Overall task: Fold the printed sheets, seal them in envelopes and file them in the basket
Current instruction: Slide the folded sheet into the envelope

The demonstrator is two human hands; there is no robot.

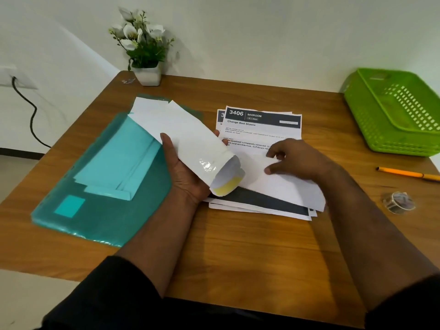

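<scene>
White envelope [190, 136] gripped in my left hand [188, 172], mouth open toward the folded sheet [292, 184] under my right hand's [297, 160] loosely bent fingers. Step: stuffing; next I must lift that sheet and feed it in.

one basket [390, 110], one pen [408, 173], one plant [142, 44]

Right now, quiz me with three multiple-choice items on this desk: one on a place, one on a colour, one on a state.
1. Where is the basket?
A. far right of the table
B. beside the flower pot
C. on the folder

2. What colour is the pencil?
A. blue
B. orange
C. black

3. The envelope in the left hand is:
A. sealed
B. torn in half
C. open at its mouth

Answers: 1 A, it sits at the table's far right edge. 2 B, its barrel is orange. 3 C, its flap stands open, showing the inside.
</scene>
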